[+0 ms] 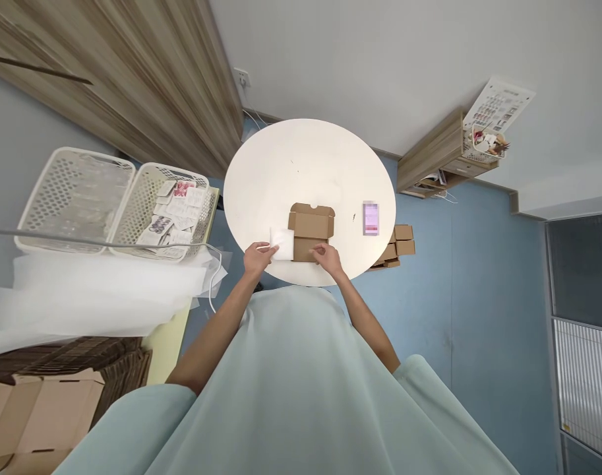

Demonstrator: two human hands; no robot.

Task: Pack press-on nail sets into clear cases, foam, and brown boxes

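A small brown cardboard box [310, 225] lies on the round white table [310, 158] with its lid folded open, away from me. At its left side is a flat white wrapped packet [281, 244], which looks like foam sheet. My left hand [258, 256] pinches the packet's left edge between thumb and fingers. My right hand [327, 257] reaches over the box's right side, its fingertips drawn together above the inside. Whether those fingers hold anything is too small to make out.
A phone [370, 218] lies on the table's right part. Two white baskets [159, 173] with packets and cards stand at the left, above white foam sheets [97, 290] and stacked flat cardboard [43, 415]. Folded boxes [403, 239] sit beyond the table's right edge.
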